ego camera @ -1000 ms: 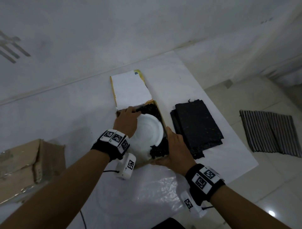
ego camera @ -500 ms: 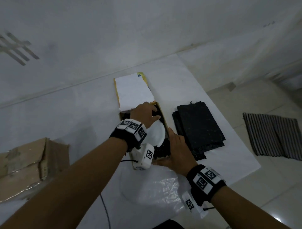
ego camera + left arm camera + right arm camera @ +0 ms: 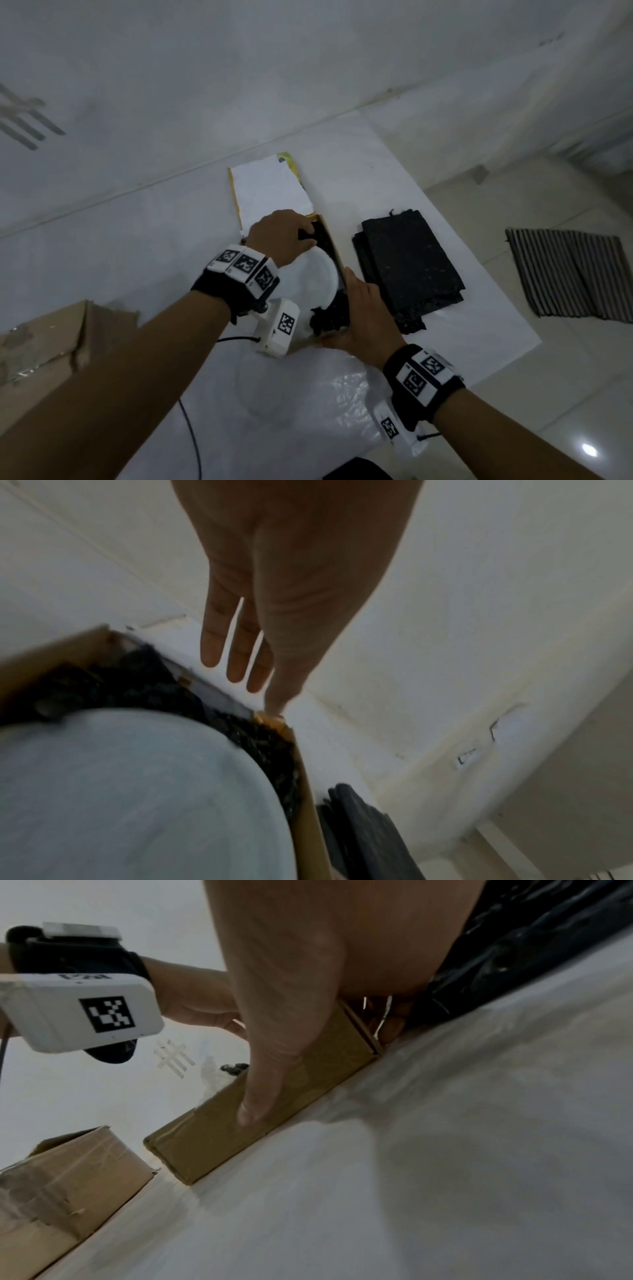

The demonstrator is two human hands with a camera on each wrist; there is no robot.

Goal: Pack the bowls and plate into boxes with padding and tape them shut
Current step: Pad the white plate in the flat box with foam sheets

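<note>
Cardboard box [image 3: 337, 253] holds the white plate [image 3: 317, 279] on black padding [image 3: 329, 317]. Left hand [image 3: 279, 236], fingers extended, touches the 12 o'clock edge; right hand [image 3: 363, 310] clamps the 4 o'clock corner.

A white sheet [image 3: 370, 178] spread over the floor [image 3: 565, 394] carries everything. At its middle stands a shallow open cardboard box [image 3: 337, 250], a stack of black padding [image 3: 409, 260] just to its right. A taped brown carton [image 3: 41, 346] sits at near left, crinkled clear plastic [image 3: 329, 394] near.
</note>
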